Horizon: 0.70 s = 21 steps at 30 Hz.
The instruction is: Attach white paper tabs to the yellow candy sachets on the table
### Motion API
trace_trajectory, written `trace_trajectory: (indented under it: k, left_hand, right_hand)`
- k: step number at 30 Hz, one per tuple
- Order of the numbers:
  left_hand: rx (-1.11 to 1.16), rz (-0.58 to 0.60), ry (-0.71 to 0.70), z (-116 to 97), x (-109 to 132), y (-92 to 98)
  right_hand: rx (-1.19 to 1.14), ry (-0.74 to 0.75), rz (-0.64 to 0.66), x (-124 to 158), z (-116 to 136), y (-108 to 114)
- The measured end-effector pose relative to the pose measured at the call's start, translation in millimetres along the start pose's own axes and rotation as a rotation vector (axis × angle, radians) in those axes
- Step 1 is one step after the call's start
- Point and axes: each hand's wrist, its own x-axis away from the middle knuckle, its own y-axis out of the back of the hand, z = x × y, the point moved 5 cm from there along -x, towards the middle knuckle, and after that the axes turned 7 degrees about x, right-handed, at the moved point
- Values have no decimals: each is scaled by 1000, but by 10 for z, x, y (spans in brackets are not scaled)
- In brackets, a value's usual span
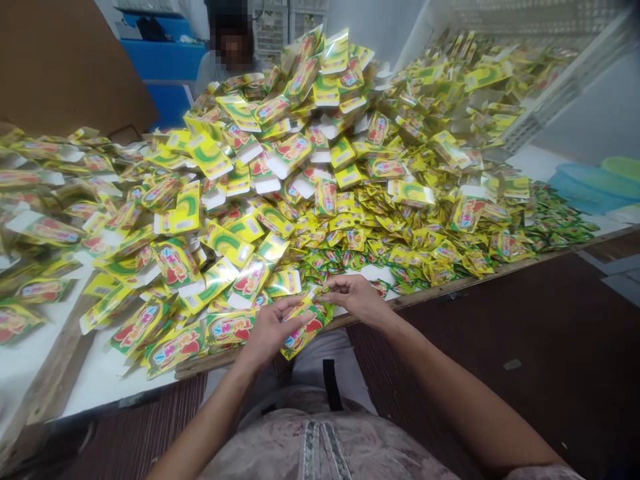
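Note:
My left hand is closed around a small yellow printed carton, thumb on its front face. The carton is tilted just over the table's front edge, its open end toward my right hand. At that end the fingers of my right hand are pinched together; what lies between them is too small and covered to make out. Close beyond my hands lie small green sachets and yellow sachets. More flat cartons with white flaps lie to the left of my left hand.
A tall heap of yellow cartons covers the table's middle. A white plastic crate leans over sachets at the right. A blue basin stands far right. A wooden strip edges the table. A person is behind the heap.

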Motion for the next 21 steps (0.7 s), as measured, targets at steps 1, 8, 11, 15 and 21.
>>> trace_trajectory:
  k: [1, 8, 11, 15, 21]
  left_hand:
    - [30, -16, 7, -4, 1, 8]
    - [93, -43, 26, -72, 15, 20]
    - [124, -16, 37, -73, 15, 1]
    - [184, 1, 74, -24, 32, -43]
    - [54, -76, -33, -6, 42, -17]
  right_hand:
    - [-48, -16, -15, 14, -22, -7]
    - [-94, 16, -86, 81, -18, 20]
    - [4, 93, -191, 115, 34, 19]
    - [40, 171, -316, 177, 80, -12]
    - [-128, 40, -128, 224, 41, -30]
